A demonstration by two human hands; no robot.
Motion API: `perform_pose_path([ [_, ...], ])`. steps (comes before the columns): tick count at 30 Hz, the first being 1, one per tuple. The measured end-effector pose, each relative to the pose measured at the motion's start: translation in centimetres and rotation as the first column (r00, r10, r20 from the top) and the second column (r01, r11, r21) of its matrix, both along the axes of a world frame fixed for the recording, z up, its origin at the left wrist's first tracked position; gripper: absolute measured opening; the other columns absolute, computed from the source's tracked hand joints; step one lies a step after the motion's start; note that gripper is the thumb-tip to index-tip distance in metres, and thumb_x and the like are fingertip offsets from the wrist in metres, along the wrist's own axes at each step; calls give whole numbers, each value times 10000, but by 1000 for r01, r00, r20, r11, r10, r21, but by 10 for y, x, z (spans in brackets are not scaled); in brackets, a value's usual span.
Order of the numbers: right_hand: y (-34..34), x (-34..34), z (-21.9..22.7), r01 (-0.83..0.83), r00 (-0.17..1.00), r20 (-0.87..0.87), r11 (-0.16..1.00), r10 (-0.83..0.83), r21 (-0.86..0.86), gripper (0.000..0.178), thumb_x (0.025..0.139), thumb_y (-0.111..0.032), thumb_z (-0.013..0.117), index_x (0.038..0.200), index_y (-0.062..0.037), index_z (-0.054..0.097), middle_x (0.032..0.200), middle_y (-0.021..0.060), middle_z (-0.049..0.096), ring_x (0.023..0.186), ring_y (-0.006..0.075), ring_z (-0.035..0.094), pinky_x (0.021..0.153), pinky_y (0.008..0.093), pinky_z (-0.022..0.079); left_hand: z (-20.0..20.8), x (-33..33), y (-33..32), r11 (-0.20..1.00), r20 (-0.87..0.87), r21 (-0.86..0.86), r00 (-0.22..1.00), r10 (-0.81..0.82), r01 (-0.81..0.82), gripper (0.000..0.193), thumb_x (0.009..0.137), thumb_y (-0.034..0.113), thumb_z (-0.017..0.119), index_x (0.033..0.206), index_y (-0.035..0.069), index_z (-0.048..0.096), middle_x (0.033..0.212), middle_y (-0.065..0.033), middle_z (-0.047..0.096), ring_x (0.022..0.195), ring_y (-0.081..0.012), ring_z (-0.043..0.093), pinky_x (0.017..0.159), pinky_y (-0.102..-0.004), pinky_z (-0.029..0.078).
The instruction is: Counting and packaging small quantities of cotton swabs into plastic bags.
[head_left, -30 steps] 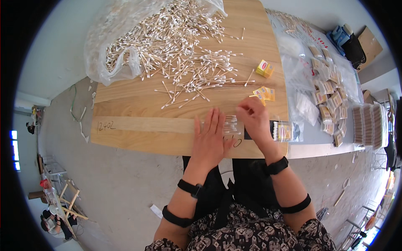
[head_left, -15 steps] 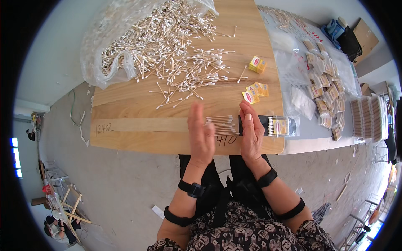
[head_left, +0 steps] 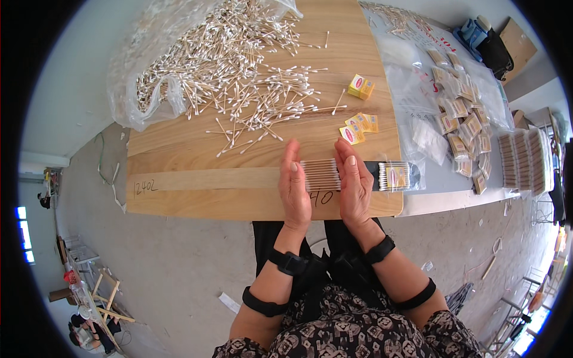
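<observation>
Head view: the left hand (head_left: 296, 194) and right hand (head_left: 356, 194), unclenched with palms facing, flank a row of cotton swabs (head_left: 321, 175) by the near edge of the table (head_left: 209, 201). A clear packet (head_left: 394, 176) lies at the near right corner; loose swabs (head_left: 239, 71) heap toward the left edge.

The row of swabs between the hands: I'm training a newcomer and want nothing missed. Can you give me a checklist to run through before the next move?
1. Left hand and right hand at opposite ends of the row of swabs: ok.
2. Sticks roughly parallel: ok.
3. Exact swab count: cannot tell, too fine to count.
4. Loose swabs apart from the row: ok, they lie farther up the table.
5. Filled packet clear of the right hand: ok, just to its right.
6. Yellow cards uncovered: ok, beyond the right hand.
</observation>
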State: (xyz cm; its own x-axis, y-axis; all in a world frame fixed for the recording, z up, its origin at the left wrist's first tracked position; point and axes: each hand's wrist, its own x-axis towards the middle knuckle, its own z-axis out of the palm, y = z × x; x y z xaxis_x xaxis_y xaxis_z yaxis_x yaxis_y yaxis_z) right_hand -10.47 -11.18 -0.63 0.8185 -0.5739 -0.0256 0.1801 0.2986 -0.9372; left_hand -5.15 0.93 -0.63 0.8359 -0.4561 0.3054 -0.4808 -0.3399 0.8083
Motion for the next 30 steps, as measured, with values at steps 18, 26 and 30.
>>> perform_pose_path([
  [18, -40, -26, 2, -278, 949, -264, 63, 175, -958, 486, 817, -99, 572, 1291, -2, 525, 1362, 159, 502, 1281, 341, 460, 1112, 447, 339, 15, -22, 7, 745, 116, 659, 965, -237, 104, 644, 948, 391, 506, 1457, 28, 350, 1564, -123, 245, 1461, -238, 185, 1178, -479, 129],
  [26, -31, -34, 12, -444, 883, -447, -60, 142, -894, 798, 859, -465, 585, 1428, 38, 340, 1521, 182, 300, 1421, 310, 263, 1170, 454, 170, 15, -16, 11, 753, 73, 642, 966, -249, 146, 661, 975, 432, 437, 1481, 34, 290, 1567, -131, 223, 1461, -277, 179, 1168, -500, 121],
  [30, -29, -31, 7, -449, 889, -452, -49, 77, -892, 973, 755, -586, 644, 1442, 27, 329, 1538, 174, 277, 1438, 295, 237, 1178, 456, 151, 15, -26, 11, 719, 86, 686, 970, -227, 107, 699, 983, 499, 369, 1501, 44, 247, 1574, -143, 199, 1468, -276, 156, 1173, -507, 102],
])
